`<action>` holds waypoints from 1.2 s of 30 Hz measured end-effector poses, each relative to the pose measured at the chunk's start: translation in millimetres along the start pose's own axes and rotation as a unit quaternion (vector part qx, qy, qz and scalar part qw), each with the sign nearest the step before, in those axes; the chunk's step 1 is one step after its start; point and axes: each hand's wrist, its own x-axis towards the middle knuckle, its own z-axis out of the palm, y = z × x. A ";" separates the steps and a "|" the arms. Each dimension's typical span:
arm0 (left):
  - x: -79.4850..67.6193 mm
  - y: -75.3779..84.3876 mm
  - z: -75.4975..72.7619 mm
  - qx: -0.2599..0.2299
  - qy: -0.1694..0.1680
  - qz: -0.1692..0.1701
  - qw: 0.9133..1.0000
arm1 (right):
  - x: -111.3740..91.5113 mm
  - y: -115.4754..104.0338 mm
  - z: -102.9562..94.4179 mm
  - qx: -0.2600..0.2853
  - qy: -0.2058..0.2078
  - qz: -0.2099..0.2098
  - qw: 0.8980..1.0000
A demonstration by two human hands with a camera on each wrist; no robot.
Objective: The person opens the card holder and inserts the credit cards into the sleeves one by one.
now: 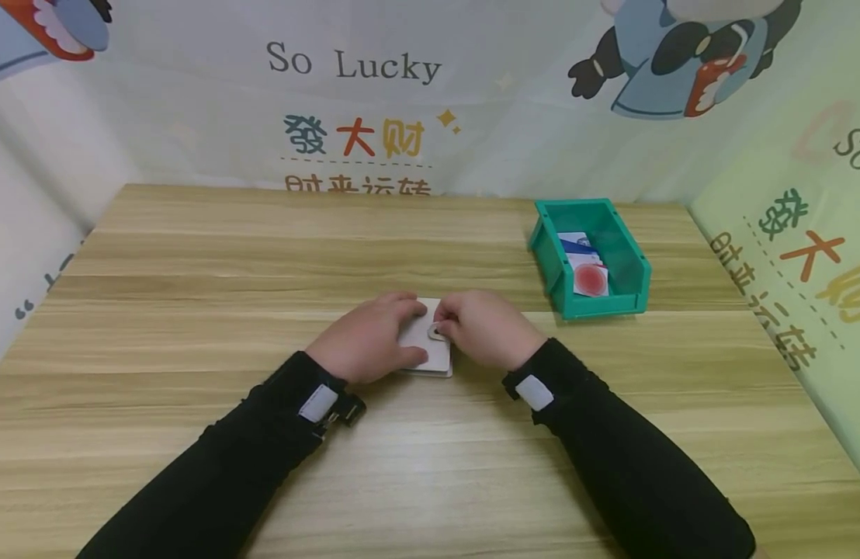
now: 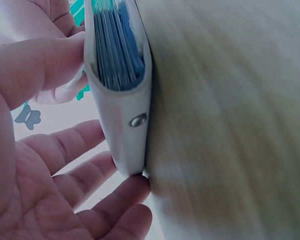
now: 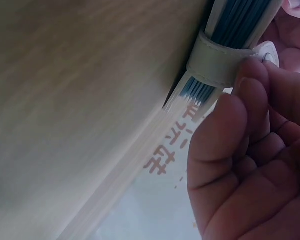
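Note:
A white card holder lies on the wooden table between both hands. My left hand holds it from the left, its thumb and fingers spread along the cover. In the left wrist view, fingers touch the rounded spine of the card holder, which bears a metal snap stud. Several blue-tinted sleeves show inside. My right hand pinches the rounded end of the closing strap between thumb and fingers. That strap wraps across the edge of the sleeves, and its tip lies over the cover.
A green open-front bin stands at the back right of the table. Inside are several cards, among them a white card with a red circle. Printed cloth hangs behind and beside the table.

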 end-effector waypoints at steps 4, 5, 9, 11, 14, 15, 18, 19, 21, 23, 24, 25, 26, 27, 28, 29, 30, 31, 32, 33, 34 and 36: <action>-0.2 0.4 0.6 0.001 0.002 0.002 1.000 | 4.3 -0.7 1.6 -0.007 -0.007 0.001 1.000; -0.3 0.8 0.6 0.002 0.002 0.002 1.000 | 5.3 -0.8 1.8 -0.009 -0.007 -0.001 1.000; 0.1 1.3 1.6 0.006 0.003 0.003 1.000 | 8.1 -1.8 1.0 -0.014 -0.012 -0.007 1.000; 0.6 1.4 2.1 0.009 0.002 0.003 1.000 | 9.1 -2.9 -0.5 -0.013 -0.021 -0.006 1.000; 1.6 1.2 2.6 0.014 0.003 0.004 1.000 | 11.0 -4.5 -3.6 -0.007 -0.035 0.001 0.999; 1.8 1.0 2.6 0.016 0.003 0.004 1.000 | 11.9 -5.0 -4.6 -0.003 -0.040 0.004 0.999; 2.0 0.3 2.7 0.020 0.005 0.005 1.000 | 15.1 -5.7 -7.4 0.008 -0.052 0.014 0.999; 1.8 0.0 2.8 0.020 0.005 0.006 1.000 | 16.3 -5.6 -8.0 0.010 -0.055 0.015 0.998; 1.4 -0.4 2.9 0.020 0.006 0.008 1.000 | 18.7 -5.6 -9.3 0.010 -0.063 0.015 0.998; 1.1 -0.6 2.9 0.019 0.007 0.008 1.000 | 21.6 -5.6 -10.4 0.010 -0.072 0.016 0.997; 0.9 -0.5 2.7 0.019 0.008 0.009 1.000 | 23.2 -5.7 -11.0 0.009 -0.079 0.018 0.997; 0.6 -0.3 2.4 0.018 0.009 0.010 1.000 | 24.9 -5.7 -11.7 0.007 -0.085 0.017 0.996; 0.3 0.0 2.0 0.017 0.010 0.012 1.000 | 26.7 -5.8 -12.6 0.004 -0.090 0.018 0.996; 0.1 0.2 1.6 0.017 0.011 0.013 1.000 | 28.4 -6.1 -13.7 0.005 -0.096 0.019 0.995; 0.0 0.5 1.1 0.017 0.012 0.012 1.000 | 30.2 -6.0 -14.7 0.007 -0.101 0.021 0.995; -0.3 0.8 0.6 0.016 0.012 0.014 1.000 | 31.8 -5.8 -15.7 0.010 -0.106 0.021 0.994; -0.5 1.1 0.2 0.015 0.013 0.014 1.000 | 33.3 -5.7 -16.7 0.014 -0.111 0.022 0.993; -0.7 1.4 -0.1 0.013 0.012 0.015 1.000 | 34.6 -5.6 -17.6 0.018 -0.115 0.023 0.993; -0.8 1.5 -0.1 0.014 0.011 0.013 1.000 | 35.8 -5.4 -18.4 0.022 -0.119 0.024 0.992; -0.8 1.6 0.0 0.014 0.011 0.012 1.000 | 36.8 -5.2 -19.0 0.026 -0.122 0.026 0.992; -0.7 1.6 0.2 0.014 0.011 0.010 1.000 | 37.8 -4.7 -19.2 0.028 -0.123 0.026 0.992; -0.7 1.5 0.6 0.015 0.013 0.012 1.000 | 39.2 -4.3 -19.5 0.029 -0.125 0.027 0.991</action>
